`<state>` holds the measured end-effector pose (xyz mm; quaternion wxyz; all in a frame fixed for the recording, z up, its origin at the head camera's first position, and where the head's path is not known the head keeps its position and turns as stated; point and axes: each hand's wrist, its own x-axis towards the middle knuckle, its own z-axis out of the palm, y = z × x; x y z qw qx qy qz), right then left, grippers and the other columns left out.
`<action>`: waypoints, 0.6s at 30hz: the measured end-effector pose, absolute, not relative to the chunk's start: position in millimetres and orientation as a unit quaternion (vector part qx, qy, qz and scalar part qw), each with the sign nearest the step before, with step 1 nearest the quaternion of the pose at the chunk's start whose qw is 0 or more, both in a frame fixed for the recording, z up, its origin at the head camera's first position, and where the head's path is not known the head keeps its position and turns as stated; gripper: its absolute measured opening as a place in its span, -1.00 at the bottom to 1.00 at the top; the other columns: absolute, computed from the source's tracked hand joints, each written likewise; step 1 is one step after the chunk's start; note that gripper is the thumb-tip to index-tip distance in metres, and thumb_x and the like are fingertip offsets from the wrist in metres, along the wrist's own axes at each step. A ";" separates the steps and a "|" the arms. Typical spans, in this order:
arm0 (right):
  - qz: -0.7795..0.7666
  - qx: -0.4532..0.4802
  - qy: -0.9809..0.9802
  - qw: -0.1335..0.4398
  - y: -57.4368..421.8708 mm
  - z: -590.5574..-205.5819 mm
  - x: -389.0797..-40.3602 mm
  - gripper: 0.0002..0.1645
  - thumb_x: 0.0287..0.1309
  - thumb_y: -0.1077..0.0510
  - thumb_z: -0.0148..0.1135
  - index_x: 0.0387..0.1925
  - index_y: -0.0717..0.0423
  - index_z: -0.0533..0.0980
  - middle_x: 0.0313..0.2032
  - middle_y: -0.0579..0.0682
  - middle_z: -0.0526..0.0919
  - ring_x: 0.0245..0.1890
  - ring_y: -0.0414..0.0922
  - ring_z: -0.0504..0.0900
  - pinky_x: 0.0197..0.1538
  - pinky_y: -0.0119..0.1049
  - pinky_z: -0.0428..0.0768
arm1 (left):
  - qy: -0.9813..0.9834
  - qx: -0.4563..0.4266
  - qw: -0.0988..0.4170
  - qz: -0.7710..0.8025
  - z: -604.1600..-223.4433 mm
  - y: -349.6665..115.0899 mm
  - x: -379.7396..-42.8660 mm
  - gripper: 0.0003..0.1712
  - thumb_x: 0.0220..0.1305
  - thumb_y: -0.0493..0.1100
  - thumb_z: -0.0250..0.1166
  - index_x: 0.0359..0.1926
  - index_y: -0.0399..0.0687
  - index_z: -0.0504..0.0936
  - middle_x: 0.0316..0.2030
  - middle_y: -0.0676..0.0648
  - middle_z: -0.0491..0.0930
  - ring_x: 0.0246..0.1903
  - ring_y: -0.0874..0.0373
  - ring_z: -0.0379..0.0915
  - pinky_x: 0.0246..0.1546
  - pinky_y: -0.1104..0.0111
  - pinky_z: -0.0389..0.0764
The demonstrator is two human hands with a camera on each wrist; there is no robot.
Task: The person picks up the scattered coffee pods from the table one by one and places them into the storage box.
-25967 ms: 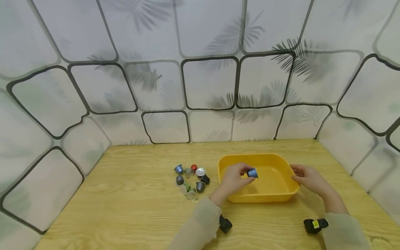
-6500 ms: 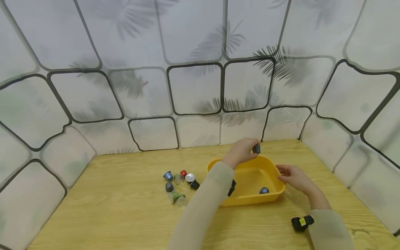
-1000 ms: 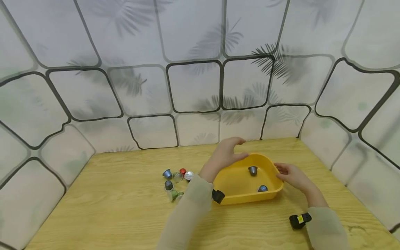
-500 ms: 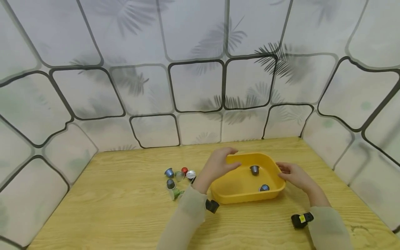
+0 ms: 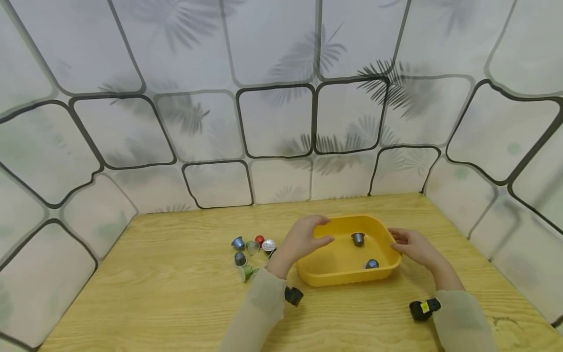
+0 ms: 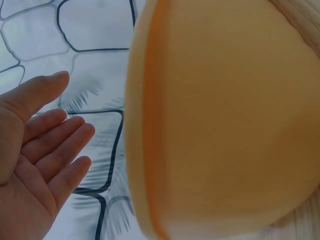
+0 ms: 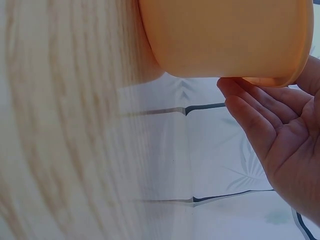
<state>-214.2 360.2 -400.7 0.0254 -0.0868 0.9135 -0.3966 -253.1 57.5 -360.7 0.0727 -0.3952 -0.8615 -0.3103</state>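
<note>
My left hand (image 5: pixel 302 239) hovers over the left side of the yellow tray (image 5: pixel 338 281) with thumb and fingers spread, holding nothing. In the left wrist view its palm faces the camera, beside the tray's outer wall. My right hand (image 5: pixel 415 248) holds the tray's right rim, thumb at the lip and fingers along the outer wall (image 7: pixel 225 45). Inside the tray lie a dark grey coffee capsule (image 5: pixel 358 239) on its side and a blue capsule (image 5: pixel 372 264) near the front right corner.
Left of the tray lies a loose cluster of capsules: a blue one (image 5: pixel 238 243), a red one (image 5: pixel 259 240), a silver-topped one (image 5: pixel 269 245), a dark one (image 5: pixel 240 259), a green one (image 5: pixel 245 272) and others. My left arm partly hides them. Patterned cloth walls (image 5: pixel 281 122) enclose the wooden table (image 5: pixel 167 283).
The dark capsule that my left hand held 6.5 seconds ago lies in the tray. Over the last second that empty hand has drawn left and nearer. My right hand stays at the rim.
</note>
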 end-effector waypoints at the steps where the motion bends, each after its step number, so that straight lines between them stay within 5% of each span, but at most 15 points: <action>1: -0.397 -0.086 0.913 0.026 360.1 -400.6 -214.0 -0.40 0.20 0.24 0.00 0.15 0.56 0.11 0.08 0.49 0.23 0.03 0.31 0.30 -0.05 -0.01 0.42 | -0.863 -0.394 0.073 -0.308 -361.6 56.3 -253.5 -0.52 0.12 -0.02 0.24 0.03 -0.15 0.48 -0.04 -0.03 0.49 -0.06 0.16 0.40 -0.05 0.41 0.38; 18: -0.401 -0.088 0.911 0.031 359.9 -399.9 -214.0 -0.38 0.20 0.22 0.02 0.16 0.55 0.10 0.09 0.48 0.23 0.03 0.30 0.31 -0.04 -0.01 0.41 | -0.877 -0.369 0.065 -0.300 -366.0 25.3 -253.5 -0.55 0.12 -0.07 0.24 0.01 -0.20 0.49 -0.04 -0.08 0.50 -0.04 0.08 0.39 -0.03 0.31 0.39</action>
